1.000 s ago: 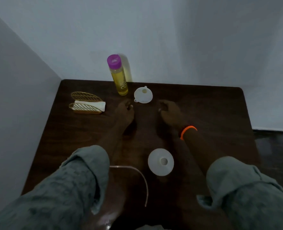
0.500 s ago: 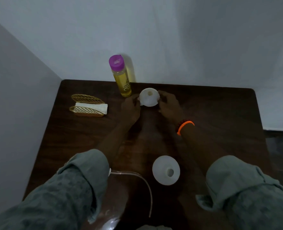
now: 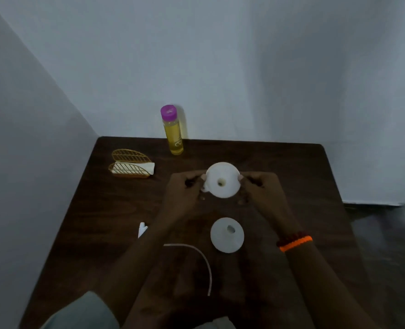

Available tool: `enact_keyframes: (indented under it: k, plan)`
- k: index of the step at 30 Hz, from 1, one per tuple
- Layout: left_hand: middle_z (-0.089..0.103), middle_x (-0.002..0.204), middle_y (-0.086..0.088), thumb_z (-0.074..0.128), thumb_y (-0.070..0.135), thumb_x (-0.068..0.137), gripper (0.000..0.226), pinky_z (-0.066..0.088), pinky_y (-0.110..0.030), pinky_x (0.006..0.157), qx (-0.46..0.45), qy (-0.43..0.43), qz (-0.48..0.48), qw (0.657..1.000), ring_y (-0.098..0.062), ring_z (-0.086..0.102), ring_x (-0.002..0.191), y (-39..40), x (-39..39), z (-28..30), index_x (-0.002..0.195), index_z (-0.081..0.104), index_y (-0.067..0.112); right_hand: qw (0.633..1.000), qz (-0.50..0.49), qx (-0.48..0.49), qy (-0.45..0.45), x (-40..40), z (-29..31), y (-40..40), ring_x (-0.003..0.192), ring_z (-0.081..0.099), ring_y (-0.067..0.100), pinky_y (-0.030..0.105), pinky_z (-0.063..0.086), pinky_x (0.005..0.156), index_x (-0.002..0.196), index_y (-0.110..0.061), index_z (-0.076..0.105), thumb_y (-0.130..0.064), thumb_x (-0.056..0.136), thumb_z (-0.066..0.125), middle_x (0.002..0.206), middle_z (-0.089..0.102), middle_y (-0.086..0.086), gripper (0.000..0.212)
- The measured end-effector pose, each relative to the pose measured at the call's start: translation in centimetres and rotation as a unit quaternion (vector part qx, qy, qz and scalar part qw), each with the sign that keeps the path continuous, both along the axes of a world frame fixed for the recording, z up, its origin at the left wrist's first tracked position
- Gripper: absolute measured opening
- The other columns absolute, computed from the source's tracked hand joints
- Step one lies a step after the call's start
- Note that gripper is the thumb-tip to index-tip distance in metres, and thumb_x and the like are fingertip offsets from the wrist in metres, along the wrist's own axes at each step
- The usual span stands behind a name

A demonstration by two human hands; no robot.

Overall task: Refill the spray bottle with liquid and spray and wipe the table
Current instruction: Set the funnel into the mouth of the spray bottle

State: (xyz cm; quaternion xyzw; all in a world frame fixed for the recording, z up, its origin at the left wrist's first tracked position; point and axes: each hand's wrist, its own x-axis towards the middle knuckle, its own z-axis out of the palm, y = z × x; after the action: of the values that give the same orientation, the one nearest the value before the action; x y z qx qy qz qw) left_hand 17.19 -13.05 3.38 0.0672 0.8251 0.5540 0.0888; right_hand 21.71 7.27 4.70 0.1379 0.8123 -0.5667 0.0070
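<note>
A dark wooden table (image 3: 279,176) fills the lower middle of the frame, its far edge against a pale wall (image 3: 220,67) and its left edge beside a second wall (image 3: 25,162) that meets the first in a corner at the upper left of the tabletop. At the right edge of the frame the table ends and a dim floor (image 3: 386,245) shows beyond it.

Just above the frame's centre, both hands hold 1 white funnel (image 3: 223,180) between them. The left hand (image 3: 181,188) pinches its left rim with curled fingertips, and the right hand (image 3: 260,188) pinches the right rim the same way. The funnel's wide mouth faces the camera, its hole showing in the middle.

Nearer the camera, between the 2 forearms, a second white funnel-shaped disc (image 3: 227,238) sits apart from the held one. Below it to the left curves a thin clear tube (image 3: 196,254), and a small white nozzle tip (image 3: 142,229) shows by the left forearm. The spray bottle's body cannot be made out.

At the far edge stands an upright bottle of yellow liquid (image 3: 173,136) with a purple cap (image 3: 168,112). In the left part of the tabletop sits a gold leaf-shaped holder (image 3: 130,162) with white napkins (image 3: 146,167). An orange band (image 3: 296,242) circles the right wrist. Open tabletop lies on the right.
</note>
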Motion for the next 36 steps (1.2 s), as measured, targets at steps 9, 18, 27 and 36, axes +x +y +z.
enact_keyframes:
  k: [9,18,27,36]
  plan:
    - [0.078,0.089,0.004,0.064,0.016,0.095,0.018,0.062,-0.033,0.065,0.072,-0.095,-0.025,0.993,-0.022,0.073,0.074,-0.1,5.8,3.3,0.106,0.077,0.019,0.999,-0.023,0.007,-0.027,6.4,2.6,0.6,0.067,0.073,0.022,0.035,0.061,0.061,0.097,-0.013,0.076,-0.017,0.095,0.062,0.083,0.076,0.005,0.015]
    - [0.078,0.087,-0.001,0.064,0.014,0.094,0.017,0.059,-0.026,0.063,0.065,-0.123,-0.019,0.990,-0.014,0.073,0.068,-0.1,7.7,2.6,0.105,0.077,0.014,0.999,-0.021,0.000,-0.048,8.2,2.2,0.5,0.063,0.072,0.019,0.029,0.059,0.059,0.091,-0.017,0.076,-0.015,0.095,0.060,0.075,0.076,0.005,0.016]
    - [0.077,0.090,0.001,0.064,0.017,0.095,0.017,0.062,-0.035,0.067,0.047,-0.149,-0.024,0.987,-0.016,0.074,0.074,-0.3,8.2,0.8,0.106,0.077,0.016,0.998,-0.013,-0.002,-0.063,8.6,0.8,0.4,0.064,0.072,0.012,0.020,0.055,0.058,0.093,-0.012,0.076,-0.013,0.095,0.060,0.079,0.076,0.004,0.016]
    - [0.077,0.090,0.001,0.065,0.016,0.094,0.015,0.059,-0.027,0.062,0.038,-0.172,-0.009,0.984,-0.018,0.074,0.076,-0.2,8.4,-0.2,0.103,0.077,0.017,0.996,-0.001,-0.001,-0.085,8.9,-0.2,0.4,0.069,0.073,0.012,0.020,0.055,0.055,0.099,-0.013,0.075,-0.014,0.096,0.059,0.083,0.077,0.004,0.016]
